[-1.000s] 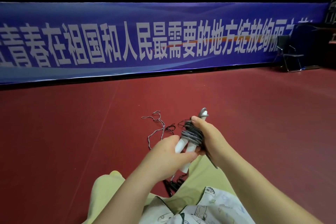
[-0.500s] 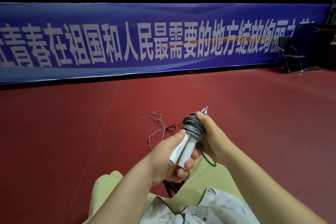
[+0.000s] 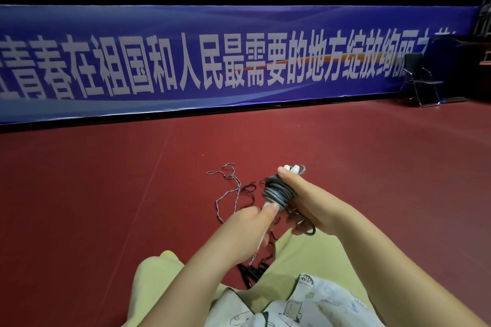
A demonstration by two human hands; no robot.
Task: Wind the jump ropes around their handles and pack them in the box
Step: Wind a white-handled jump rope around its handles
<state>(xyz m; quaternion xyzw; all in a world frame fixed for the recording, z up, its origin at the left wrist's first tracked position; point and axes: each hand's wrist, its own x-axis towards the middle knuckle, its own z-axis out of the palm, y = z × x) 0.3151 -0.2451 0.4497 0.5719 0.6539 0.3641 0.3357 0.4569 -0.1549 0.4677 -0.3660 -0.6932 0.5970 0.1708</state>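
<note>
I see the jump rope bundle held in the air in front of me, above my lap. Its paired white handles run on a slant, far ends up and away, near ends down toward my left hand. My right hand wraps the coiled grey cord, thumb up near the handle tips. My left hand pinches the lower handle end with its thumb on top. A short loop of cord hangs under the right palm, nearer the right hand, so I judge tucking it falls to that side. More loose ropes lie on the red floor just beyond. No box is in view.
</note>
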